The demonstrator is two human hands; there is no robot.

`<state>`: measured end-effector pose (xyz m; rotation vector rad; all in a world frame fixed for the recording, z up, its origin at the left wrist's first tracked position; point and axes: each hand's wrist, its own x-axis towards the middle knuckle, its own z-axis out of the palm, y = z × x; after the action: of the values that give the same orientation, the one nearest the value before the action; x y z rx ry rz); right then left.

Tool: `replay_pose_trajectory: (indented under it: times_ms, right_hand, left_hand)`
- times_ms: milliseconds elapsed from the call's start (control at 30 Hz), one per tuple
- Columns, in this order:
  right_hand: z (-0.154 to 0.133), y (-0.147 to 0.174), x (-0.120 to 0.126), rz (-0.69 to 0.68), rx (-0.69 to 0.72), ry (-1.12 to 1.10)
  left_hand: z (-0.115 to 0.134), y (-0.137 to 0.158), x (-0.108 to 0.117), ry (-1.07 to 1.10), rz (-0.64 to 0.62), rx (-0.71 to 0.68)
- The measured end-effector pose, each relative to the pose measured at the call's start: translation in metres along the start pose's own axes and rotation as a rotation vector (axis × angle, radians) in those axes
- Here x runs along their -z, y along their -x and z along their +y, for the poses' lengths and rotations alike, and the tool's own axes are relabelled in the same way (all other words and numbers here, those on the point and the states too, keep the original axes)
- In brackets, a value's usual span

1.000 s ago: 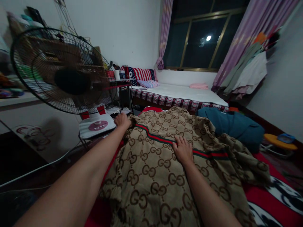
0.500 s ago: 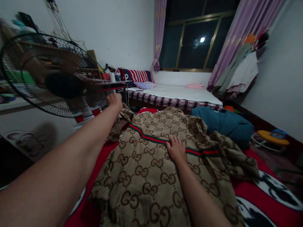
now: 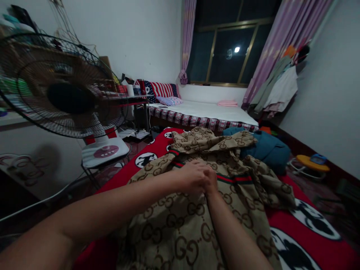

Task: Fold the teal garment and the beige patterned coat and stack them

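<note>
Tan jacket [image 3: 191,232], brown lettered pattern, laid along the middle of the red bedspread [image 3: 120,176], running from the near edge almost to the far one. Both hands meet on its chest, at the green-and-red stripe [image 3: 225,177]; cloth lies beneath the fingers and on every side. Left hand [image 3: 194,176] comes in from the left, fingers bent, overlapping the right hand [image 3: 211,183] (whose fingers are mostly covered from where I stand). Cannot tell how far either set is parted, or whether cloth is pinched. Beyond the fingers, a sleeve [image 3: 242,139] crosses the upper jacket toward the teal bundle [image 3: 267,150] at the bedspread's far right corner. Fan [image 3: 70,97] off the left edge, well apart.
</note>
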<state>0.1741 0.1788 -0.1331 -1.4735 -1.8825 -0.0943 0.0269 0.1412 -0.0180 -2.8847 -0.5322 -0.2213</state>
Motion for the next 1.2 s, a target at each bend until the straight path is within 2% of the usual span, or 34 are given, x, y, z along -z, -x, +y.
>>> replay_pose_trajectory:
  times_ms: [67, 167, 233, 333, 433, 533, 700, 900, 967, 1067, 1200]
  right_hand:
    - [-0.004, 0.0, 0.001, 0.002, -0.046, -0.038]
    - [-0.007, -0.002, 0.0, -0.004, -0.124, -0.084]
    - [-0.008, -0.003, -0.002, -0.027, -0.128, -0.094]
    - [-0.008, -0.004, -0.002, -0.049, -0.124, -0.067]
    - [-0.01, -0.006, -0.003, -0.091, -0.117, 0.013]
    - [-0.016, -0.008, -0.003, -0.136, -0.108, 0.122]
    - [-0.044, -0.014, 0.002, -0.123, -0.09, 0.209]
    - [-0.078, -0.042, -0.009, -0.193, 0.118, 0.205]
    - [-0.079, -0.058, -0.015, -0.265, 0.145, 0.22]
    - [-0.072, -0.085, -0.018, -0.35, 0.097, 0.224]
    - [-0.059, -0.12, -0.01, -0.332, 0.043, 0.228]
  left_hand:
    - [-0.003, 0.031, 0.009, 0.063, -0.013, 0.129]
    - [-0.021, 0.077, 0.021, 0.063, 0.005, 0.459]
    - [-0.033, 0.107, 0.024, 0.072, -0.004, 0.674]
    - [-0.042, 0.149, 0.022, 0.185, -0.143, 0.881]
    - [-0.034, 0.18, 0.022, 0.334, -0.257, 0.907]
    - [-0.013, 0.199, 0.027, 0.366, -0.259, 0.917]
    - [0.021, 0.218, 0.028, 0.258, -0.236, 1.018]
    - [0.033, 0.229, 0.022, 0.255, -0.248, 1.089]
    - [0.034, 0.229, 0.029, 0.311, -0.217, 1.048]
    - [0.036, 0.226, 0.046, 0.394, -0.132, 0.991]
    - [0.043, 0.209, 0.074, 0.382, -0.047, 0.939]
